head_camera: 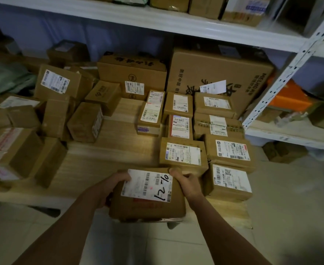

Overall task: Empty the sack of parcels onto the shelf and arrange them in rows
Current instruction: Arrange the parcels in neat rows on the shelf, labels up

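A brown cardboard parcel (147, 203) with a white label marked in black pen sits at the front edge of the wooden shelf (107, 153). My left hand (111, 185) grips its left side and my right hand (188, 183) grips its upper right corner. Right of it, several labelled parcels (183, 153) lie in neat rows, labels up. On the left of the shelf lies a loose heap of unsorted parcels (54, 115). A green sack (4, 79) lies at the far left, dim and partly hidden.
A big carton (220, 73) and a medium box (132, 73) stand at the back of the shelf. A white upper shelf (157, 22) hangs overhead. A white perforated upright (283, 77) stands on the right, with another rack and orange packaging (289, 96) beyond. Tiled floor lies below.
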The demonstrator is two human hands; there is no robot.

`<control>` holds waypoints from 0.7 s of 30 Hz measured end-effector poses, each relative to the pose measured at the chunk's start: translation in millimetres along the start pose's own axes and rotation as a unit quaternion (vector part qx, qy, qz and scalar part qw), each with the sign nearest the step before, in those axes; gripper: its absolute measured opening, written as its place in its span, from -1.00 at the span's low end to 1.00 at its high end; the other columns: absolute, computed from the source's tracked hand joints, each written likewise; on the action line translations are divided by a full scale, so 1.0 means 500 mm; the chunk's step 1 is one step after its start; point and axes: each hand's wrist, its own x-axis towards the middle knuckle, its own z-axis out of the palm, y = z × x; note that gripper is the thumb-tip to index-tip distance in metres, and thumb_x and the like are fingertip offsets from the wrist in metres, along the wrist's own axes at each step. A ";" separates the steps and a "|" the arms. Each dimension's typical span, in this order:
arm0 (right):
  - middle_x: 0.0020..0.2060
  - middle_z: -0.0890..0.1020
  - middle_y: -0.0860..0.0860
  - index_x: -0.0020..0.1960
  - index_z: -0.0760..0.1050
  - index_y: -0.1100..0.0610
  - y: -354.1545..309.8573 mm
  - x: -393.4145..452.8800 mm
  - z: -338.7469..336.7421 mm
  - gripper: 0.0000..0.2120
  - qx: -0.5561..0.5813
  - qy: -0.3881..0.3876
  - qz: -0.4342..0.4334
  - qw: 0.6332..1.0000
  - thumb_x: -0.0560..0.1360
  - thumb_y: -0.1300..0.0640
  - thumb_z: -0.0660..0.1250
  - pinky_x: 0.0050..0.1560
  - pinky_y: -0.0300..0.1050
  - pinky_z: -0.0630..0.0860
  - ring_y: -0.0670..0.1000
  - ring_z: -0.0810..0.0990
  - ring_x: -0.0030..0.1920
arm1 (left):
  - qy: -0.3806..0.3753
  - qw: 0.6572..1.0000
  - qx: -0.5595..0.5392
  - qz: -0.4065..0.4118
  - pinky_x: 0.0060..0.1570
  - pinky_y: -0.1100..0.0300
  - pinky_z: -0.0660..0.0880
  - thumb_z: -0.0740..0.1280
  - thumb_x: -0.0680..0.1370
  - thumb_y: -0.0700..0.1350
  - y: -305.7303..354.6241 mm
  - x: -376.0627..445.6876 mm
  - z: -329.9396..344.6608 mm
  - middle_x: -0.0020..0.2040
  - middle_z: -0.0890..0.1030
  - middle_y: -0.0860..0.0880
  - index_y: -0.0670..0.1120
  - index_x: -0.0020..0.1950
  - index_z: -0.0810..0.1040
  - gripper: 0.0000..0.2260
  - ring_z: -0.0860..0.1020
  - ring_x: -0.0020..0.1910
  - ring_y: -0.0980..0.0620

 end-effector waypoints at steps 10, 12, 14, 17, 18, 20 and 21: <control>-0.02 0.63 0.06 0.13 0.46 0.11 0.023 0.010 -0.062 -0.56 -0.184 0.244 0.035 0.951 0.46 -0.21 0.26 0.03 -0.03 0.47 0.14 0.61 0.04 | -0.003 1.000 0.008 0.010 -0.07 0.05 0.49 0.30 0.52 -0.03 0.031 0.031 0.143 -0.08 0.67 -0.09 -0.07 0.02 0.62 -0.82 0.59 -0.06 -0.10; 0.01 0.62 0.07 0.11 0.47 0.12 0.025 0.015 -0.063 -0.64 -0.227 0.249 0.025 0.941 0.49 -0.13 0.28 0.03 -0.02 0.53 0.13 0.61 0.03 | 0.020 0.999 -0.001 0.026 0.00 0.00 0.51 0.34 0.51 -0.06 0.032 0.044 0.155 0.01 0.67 -0.10 -0.06 0.07 0.62 -0.81 0.60 0.02 -0.11; 0.10 0.55 0.10 0.15 0.49 0.12 0.029 0.020 -0.067 -0.69 -0.269 0.251 0.010 0.930 0.51 -0.05 0.28 0.07 0.03 0.55 0.13 0.58 0.07 | 0.049 0.997 -0.017 0.050 -0.08 0.05 0.52 0.38 0.49 -0.13 0.033 0.055 0.166 0.04 0.66 -0.12 -0.10 0.09 0.59 -0.81 0.60 -0.01 -0.10; 0.15 0.46 0.11 0.21 0.48 0.11 0.037 0.027 -0.070 -0.72 -0.304 0.261 -0.010 0.916 0.54 0.06 0.25 0.04 0.04 0.53 0.15 0.56 0.09 | 0.091 0.992 -0.009 0.087 -0.20 0.11 0.49 0.41 0.46 -0.23 0.041 0.060 0.177 0.01 0.60 -0.13 -0.14 0.10 0.51 -0.77 0.56 -0.03 -0.10; 0.14 0.47 0.10 0.18 0.50 0.12 0.037 0.027 -0.069 -0.75 -0.321 0.266 -0.013 0.909 0.55 0.08 0.22 0.02 0.04 0.54 0.15 0.56 0.06 | 0.097 0.991 0.000 0.094 -0.22 0.12 0.49 0.40 0.47 -0.25 0.043 0.062 0.179 0.01 0.58 -0.13 -0.15 0.10 0.50 -0.77 0.56 -0.03 -0.10; 0.08 0.49 0.11 0.09 0.55 0.14 0.038 0.032 -0.068 -0.78 -0.346 0.280 -0.026 0.895 0.56 0.11 0.18 0.01 0.04 0.55 0.15 0.55 0.02 | 0.096 0.990 0.014 0.099 -0.26 0.14 0.49 0.38 0.48 -0.27 0.046 0.065 0.179 0.00 0.58 -0.11 -0.14 0.09 0.51 -0.80 0.56 -0.04 -0.08; 0.05 0.50 0.12 0.06 0.57 0.14 0.035 0.035 -0.068 -0.78 -0.347 0.287 -0.038 0.892 0.55 0.14 0.18 0.00 0.03 0.54 0.15 0.54 0.02 | 0.095 0.990 0.020 0.099 -0.26 0.14 0.49 0.37 0.49 -0.26 0.047 0.066 0.177 0.00 0.58 -0.10 -0.13 0.07 0.51 -0.82 0.56 -0.04 -0.08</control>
